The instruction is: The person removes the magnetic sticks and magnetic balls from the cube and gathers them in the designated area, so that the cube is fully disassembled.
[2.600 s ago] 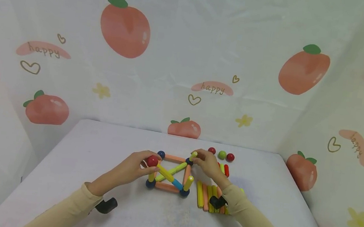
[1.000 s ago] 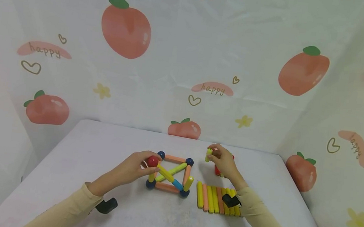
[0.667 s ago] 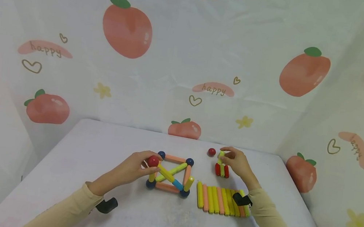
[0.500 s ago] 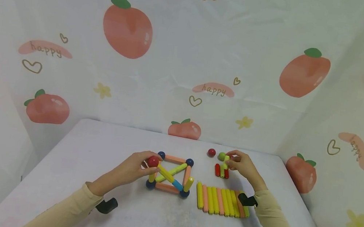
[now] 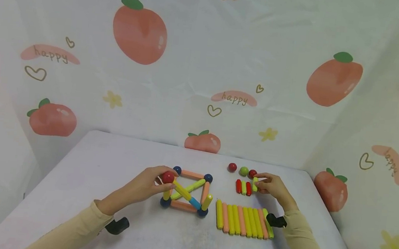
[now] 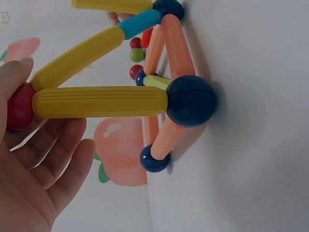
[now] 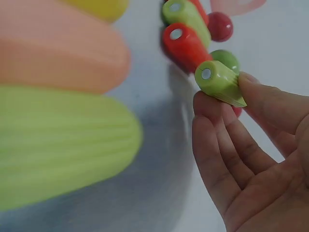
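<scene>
At the frame's near-left corner, my left hand (image 5: pixel 146 185) pinches a red ball (image 5: pixel 168 177). An upright yellow stick (image 6: pixel 101 102) joins that ball to a dark blue ball (image 6: pixel 191 101) below, and a slanting yellow-and-blue bar (image 5: pixel 182 190) runs from it to the near-right corner. The frame has salmon sticks (image 5: pixel 183 206), blue corner balls and a light green diagonal (image 5: pixel 188 189). Another yellow stick (image 5: pixel 207 202) stands at the near-right corner. My right hand (image 5: pixel 275 188) pinches a short light green magnetic stick (image 7: pixel 221 83) between thumb and fingers, right of the short sticks.
Two short red sticks with a green stick (image 5: pixel 244 187) between them lie in a row. Behind them sit two red balls and a green ball (image 5: pixel 244 171). Several long yellow, salmon and green sticks (image 5: pixel 244 221) lie side by side nearer on the white table (image 5: pixel 159 241).
My right hand has taken the short light green stick off the frame's far-right blue ball and carried it right, past the loose balls. My left hand stays on the red ball.
</scene>
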The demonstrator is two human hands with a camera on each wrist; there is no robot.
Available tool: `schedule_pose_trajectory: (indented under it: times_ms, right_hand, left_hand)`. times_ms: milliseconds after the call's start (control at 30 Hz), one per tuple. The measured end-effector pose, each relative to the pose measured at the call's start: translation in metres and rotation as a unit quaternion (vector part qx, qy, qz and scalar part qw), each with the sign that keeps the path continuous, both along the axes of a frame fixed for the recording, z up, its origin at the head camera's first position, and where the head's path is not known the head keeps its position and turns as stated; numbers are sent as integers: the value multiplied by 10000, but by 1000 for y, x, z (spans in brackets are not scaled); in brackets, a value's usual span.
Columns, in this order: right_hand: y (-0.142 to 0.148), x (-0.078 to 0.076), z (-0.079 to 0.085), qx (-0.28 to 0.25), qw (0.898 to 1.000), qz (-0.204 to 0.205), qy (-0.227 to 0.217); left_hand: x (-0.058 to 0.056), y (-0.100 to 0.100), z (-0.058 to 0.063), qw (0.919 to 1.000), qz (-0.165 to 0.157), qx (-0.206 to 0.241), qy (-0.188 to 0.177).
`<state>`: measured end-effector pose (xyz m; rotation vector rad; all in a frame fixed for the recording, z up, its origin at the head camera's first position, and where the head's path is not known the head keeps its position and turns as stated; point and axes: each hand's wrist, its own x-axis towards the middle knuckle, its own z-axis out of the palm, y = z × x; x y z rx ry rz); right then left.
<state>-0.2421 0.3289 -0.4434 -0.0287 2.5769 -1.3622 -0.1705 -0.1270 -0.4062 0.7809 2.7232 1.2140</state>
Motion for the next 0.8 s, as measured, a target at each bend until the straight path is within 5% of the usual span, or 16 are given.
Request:
schedule_pose_trajectory:
  times_ms: [800]
  right_hand:
    - [2, -3, -10, 414, 9978, 113, -505]
  left_hand:
    - [1, 1, 1, 10000, -12, 79, 53]
